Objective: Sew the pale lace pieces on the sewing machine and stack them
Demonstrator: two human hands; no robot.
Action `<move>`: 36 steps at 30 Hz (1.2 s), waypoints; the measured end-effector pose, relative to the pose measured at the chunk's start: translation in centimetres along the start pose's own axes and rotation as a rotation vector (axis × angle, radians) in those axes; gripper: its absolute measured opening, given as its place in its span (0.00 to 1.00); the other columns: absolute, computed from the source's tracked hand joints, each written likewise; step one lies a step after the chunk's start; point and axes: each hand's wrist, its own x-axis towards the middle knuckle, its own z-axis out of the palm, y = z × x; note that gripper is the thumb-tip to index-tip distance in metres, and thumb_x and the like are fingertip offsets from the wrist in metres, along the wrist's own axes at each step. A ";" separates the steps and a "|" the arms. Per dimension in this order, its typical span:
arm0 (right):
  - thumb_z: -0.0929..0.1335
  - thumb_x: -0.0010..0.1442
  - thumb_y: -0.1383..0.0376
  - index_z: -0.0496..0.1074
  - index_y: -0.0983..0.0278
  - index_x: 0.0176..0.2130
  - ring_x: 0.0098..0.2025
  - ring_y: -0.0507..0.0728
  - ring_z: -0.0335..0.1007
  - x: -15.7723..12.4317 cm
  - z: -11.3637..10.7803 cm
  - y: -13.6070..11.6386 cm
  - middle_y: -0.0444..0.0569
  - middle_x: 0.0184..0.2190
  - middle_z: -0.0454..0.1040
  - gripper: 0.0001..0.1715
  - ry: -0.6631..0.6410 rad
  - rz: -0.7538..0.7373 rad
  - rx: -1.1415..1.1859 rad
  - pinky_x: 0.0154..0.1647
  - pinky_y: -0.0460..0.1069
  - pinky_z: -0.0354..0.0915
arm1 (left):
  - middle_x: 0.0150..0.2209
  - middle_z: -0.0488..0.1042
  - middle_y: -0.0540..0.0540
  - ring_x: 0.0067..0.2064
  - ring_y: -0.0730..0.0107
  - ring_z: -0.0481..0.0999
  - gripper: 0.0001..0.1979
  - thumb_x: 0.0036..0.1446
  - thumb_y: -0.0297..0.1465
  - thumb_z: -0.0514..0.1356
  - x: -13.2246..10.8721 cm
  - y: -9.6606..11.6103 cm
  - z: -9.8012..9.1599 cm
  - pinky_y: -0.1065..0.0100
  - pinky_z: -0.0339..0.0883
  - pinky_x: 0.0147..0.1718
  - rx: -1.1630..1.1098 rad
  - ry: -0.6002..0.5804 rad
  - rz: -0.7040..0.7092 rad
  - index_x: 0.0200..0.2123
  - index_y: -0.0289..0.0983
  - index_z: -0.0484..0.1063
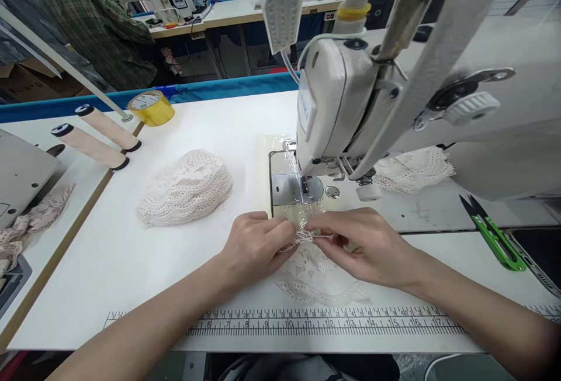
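Note:
White lace fabric [322, 281] lies on the table in front of the sewing machine [333, 94], its upper edge lifted and bunched between my hands. My left hand [260, 243] is closed on the lace edge, with the fingertips curled under and partly hidden. From the other side, my right hand [366, 243] pinches the same edge between thumb and fingers. Both hands are just in front of the metal needle plate [284, 189] and presser foot, and the lace is apart from the needle.
A stack of lace pieces [188, 188] lies at left, and more lace [412, 169] sits behind the machine head. Green-handled snips [497, 241] are at right. Thread cones [92, 146] and yellow tape [152, 107] stand at left. A printed ruler [267, 324] runs along the front edge. A person [99, 36] is beyond.

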 end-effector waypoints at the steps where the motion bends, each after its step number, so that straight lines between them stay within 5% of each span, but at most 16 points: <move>1: 0.64 0.64 0.70 0.70 0.61 0.46 0.24 0.48 0.69 0.0 0.0 0.0 0.41 0.27 0.76 0.11 0.001 -0.009 -0.008 0.24 0.45 0.64 | 0.18 0.60 0.57 0.19 0.76 0.51 0.14 0.62 0.24 0.53 0.0 0.0 0.0 0.71 0.50 0.19 0.001 -0.001 -0.001 0.25 0.40 0.54; 5: 0.64 0.66 0.69 0.72 0.59 0.45 0.26 0.50 0.72 -0.1 0.0 0.0 0.41 0.28 0.77 0.10 0.062 -0.100 -0.129 0.24 0.46 0.66 | 0.18 0.61 0.58 0.19 0.78 0.52 0.14 0.62 0.24 0.54 -0.2 0.3 0.0 0.72 0.51 0.19 0.000 0.009 -0.001 0.25 0.40 0.55; 8: 0.66 0.62 0.73 0.75 0.57 0.43 0.25 0.51 0.70 -0.5 -0.3 -0.1 0.42 0.26 0.76 0.13 0.125 -0.312 -0.322 0.22 0.47 0.64 | 0.21 0.65 0.58 0.18 0.80 0.55 0.04 0.61 0.24 0.53 -0.2 0.6 -0.1 0.74 0.56 0.19 -0.057 0.017 -0.073 0.34 0.38 0.63; 12: 0.70 0.55 0.76 0.77 0.58 0.32 0.25 0.53 0.68 -0.6 -0.7 -0.5 0.42 0.22 0.72 0.12 0.114 -0.625 -0.549 0.20 0.49 0.63 | 0.22 0.67 0.58 0.20 0.80 0.61 0.17 0.61 0.21 0.52 -0.1 0.8 0.0 0.76 0.60 0.22 -0.110 -0.009 -0.072 0.53 0.37 0.64; 18: 0.73 0.52 0.76 0.76 0.67 0.29 0.24 0.51 0.65 -0.2 -1.3 -1.4 0.43 0.20 0.70 0.06 0.135 -0.720 -0.617 0.20 0.47 0.61 | 0.23 0.72 0.55 0.21 0.80 0.68 0.09 0.61 0.22 0.54 0.0 1.1 -0.3 0.77 0.63 0.22 -0.191 0.029 -0.062 0.40 0.37 0.73; 22: 0.68 0.61 0.74 0.73 0.65 0.30 0.20 0.49 0.61 -0.4 -1.7 -1.6 0.40 0.18 0.67 0.08 0.064 -0.423 -0.375 0.19 0.47 0.56 | 0.26 0.77 0.54 0.24 0.79 0.73 0.08 0.59 0.22 0.58 0.3 2.0 -0.8 0.78 0.64 0.21 -0.472 -0.201 -0.328 0.36 0.38 0.75; 25: 0.66 0.65 0.69 0.74 0.64 0.33 0.21 0.47 0.65 -0.2 -1.5 -1.0 0.39 0.21 0.73 0.09 -0.035 -0.080 -0.111 0.21 0.44 0.60 | 0.24 0.76 0.55 0.22 0.78 0.71 0.05 0.59 0.25 0.60 0.4 2.2 -0.5 0.76 0.60 0.21 -0.382 -0.305 -0.410 0.33 0.39 0.76; 28: 0.66 0.64 0.68 0.76 0.64 0.34 0.26 0.48 0.71 0.2 -0.8 0.3 0.42 0.26 0.78 0.09 -0.022 0.157 -0.049 0.26 0.43 0.64 | 0.25 0.76 0.53 0.22 0.73 0.70 0.09 0.58 0.29 0.62 0.4 2.0 0.3 0.71 0.58 0.21 -0.023 -0.234 -0.367 0.43 0.38 0.73; 31: 0.66 0.64 0.66 0.78 0.63 0.37 0.26 0.50 0.71 0.5 0.0 1.5 0.43 0.28 0.78 0.10 -0.038 0.311 -0.127 0.26 0.45 0.62 | 0.38 0.78 0.46 0.32 0.66 0.75 0.19 0.59 0.33 0.62 0.4 1.8 0.8 0.66 0.63 0.28 0.173 -0.182 -0.269 0.52 0.35 0.67; 36: 0.64 0.66 0.58 0.79 0.58 0.41 0.25 0.51 0.68 0.7 0.6 2.6 0.43 0.25 0.76 0.14 -0.038 0.442 -0.270 0.25 0.46 0.56 | 0.47 0.77 0.46 0.47 0.62 0.73 0.11 0.61 0.27 0.59 0.3 2.3 0.8 0.57 0.59 0.48 0.355 -0.116 -0.017 0.47 0.39 0.73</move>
